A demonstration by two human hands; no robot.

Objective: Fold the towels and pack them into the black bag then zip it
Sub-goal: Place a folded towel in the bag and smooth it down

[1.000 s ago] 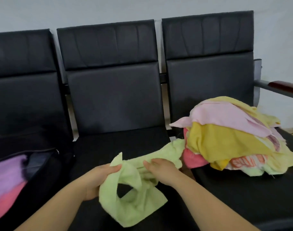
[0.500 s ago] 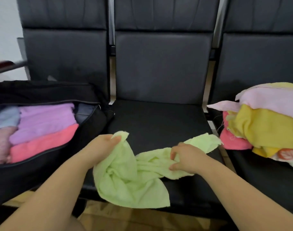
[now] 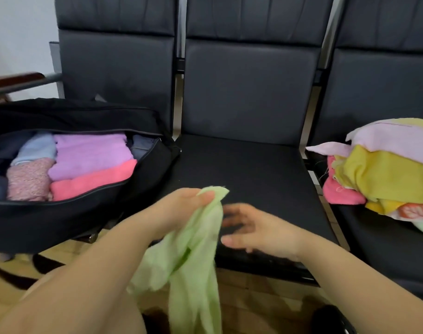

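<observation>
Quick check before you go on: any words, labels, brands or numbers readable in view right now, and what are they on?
"SU": white capitals on an orange band of a printed cloth near the bottom of the unfolded towel pile; the frame edge cuts off the rest of the word.
No text can be made out on the black bag, the green towel or the chairs.

Soft even light, motion blur, wide-angle warp.
</observation>
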